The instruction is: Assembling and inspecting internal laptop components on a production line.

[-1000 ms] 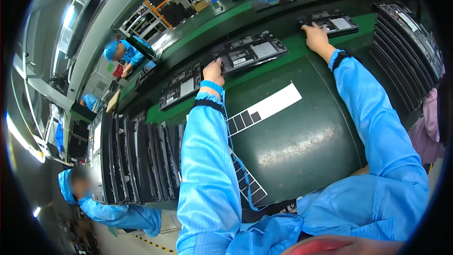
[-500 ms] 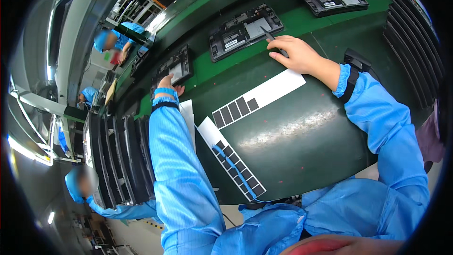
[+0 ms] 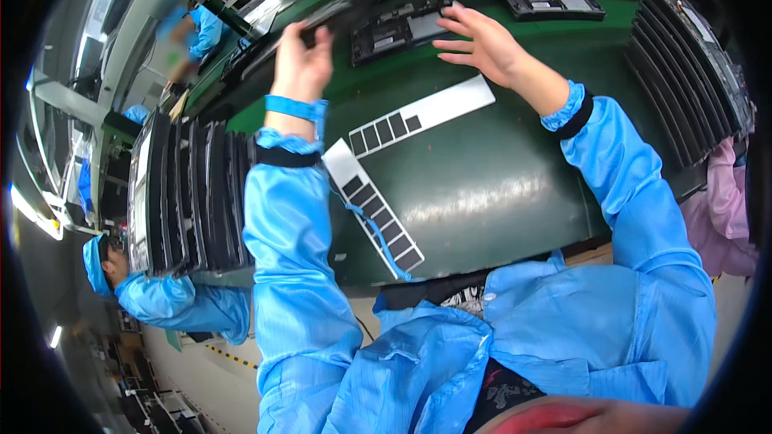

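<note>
My left hand [image 3: 302, 64] is raised over the far left of the green bench, its thumb and fingers at the near edge of a laptop base [image 3: 334, 10]. That base is tilted and smeared by motion, and my hand appears to grip it. To its right, another open laptop base [image 3: 394, 38] lies flat, with a grey panel and dark circuit parts showing. My right hand [image 3: 486, 47] hovers at the right end of this base, fingers spread, holding nothing I can see. Closer to me lie two white sheets of black rectangular stickers, one slanting [image 3: 446, 104] and one angled [image 3: 342, 165].
A blue cord [image 3: 378, 233] crosses the nearer sheet. Laptop bases stand stacked on edge at left [image 3: 189, 201] and right [image 3: 683, 72]. Another base [image 3: 551, 0] lies at the far right. People in blue [image 3: 181, 305] and pink [image 3: 724, 201] are nearby.
My left hand has moved up and away, and the left laptop base has lifted and tilted. My right hand has spread its fingers; the dark pen-like tool it held is out of sight.
</note>
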